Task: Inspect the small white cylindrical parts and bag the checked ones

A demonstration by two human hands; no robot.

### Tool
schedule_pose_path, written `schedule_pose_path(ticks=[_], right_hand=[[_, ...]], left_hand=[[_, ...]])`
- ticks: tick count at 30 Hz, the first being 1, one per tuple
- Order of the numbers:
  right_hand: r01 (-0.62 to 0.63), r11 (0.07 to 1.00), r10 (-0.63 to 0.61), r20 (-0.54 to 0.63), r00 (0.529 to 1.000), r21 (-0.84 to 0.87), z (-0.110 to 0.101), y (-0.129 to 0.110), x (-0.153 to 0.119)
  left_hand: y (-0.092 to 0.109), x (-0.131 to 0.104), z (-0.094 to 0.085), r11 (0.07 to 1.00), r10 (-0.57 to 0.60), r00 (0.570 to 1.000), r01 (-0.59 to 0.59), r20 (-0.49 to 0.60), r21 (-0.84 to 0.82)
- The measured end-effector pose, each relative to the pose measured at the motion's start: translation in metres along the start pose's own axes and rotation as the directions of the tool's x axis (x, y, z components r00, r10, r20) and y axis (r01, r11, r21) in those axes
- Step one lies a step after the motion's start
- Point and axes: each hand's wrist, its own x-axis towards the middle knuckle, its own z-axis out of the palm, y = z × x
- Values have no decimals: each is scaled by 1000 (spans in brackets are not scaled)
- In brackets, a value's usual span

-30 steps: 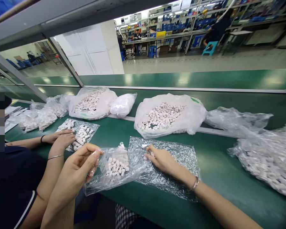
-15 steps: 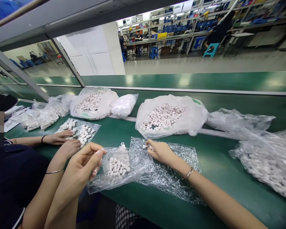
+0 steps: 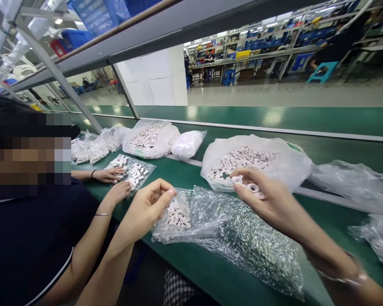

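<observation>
My left hand (image 3: 148, 208) is closed, thumb against fingers, on the edge of a clear plastic bag (image 3: 201, 233). Small white tubular parts (image 3: 178, 216) are heaped inside it. My right hand (image 3: 268, 193), raised to the right of the bag, is curled around several small white ring-shaped parts (image 3: 252, 187); their holes show between thumb and fingers. Beneath that hand lies a flat sheet of crinkled clear plastic (image 3: 261, 238), partly under the bag. Just behind it sits a large open plastic bag (image 3: 293, 165) with many similar white parts.
At left a co-worker's hands (image 3: 118, 191) rest beside white parts on another clear plastic piece (image 3: 150, 168). Farther back are a second large bag (image 3: 169, 131) and a small closed white bag (image 3: 188, 144). More filled bags (image 3: 381, 242) lie right. A metal shelf beam (image 3: 166, 34) crosses overhead.
The view has swung left. My right hand has risen off the crinkled sheet with white parts in its fingers. The bag in my left hand now sits lower and flatter on the table.
</observation>
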Motion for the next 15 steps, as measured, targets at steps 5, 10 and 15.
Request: schedule_pose_path(ticks=[5,10,15], right_hand=[[499,866,-457,371,808,-21,8,-85,17],[651,720,-388,639,664,-239,75,-114,56],[655,753,-575,540,615,56,44,-106,64]], left_hand=[[15,12,6,987,133,990,-136,44,82],[12,22,-10,969,186,980,-171,-72,176],[16,28,-46,944,244,949,-185,-201,274]])
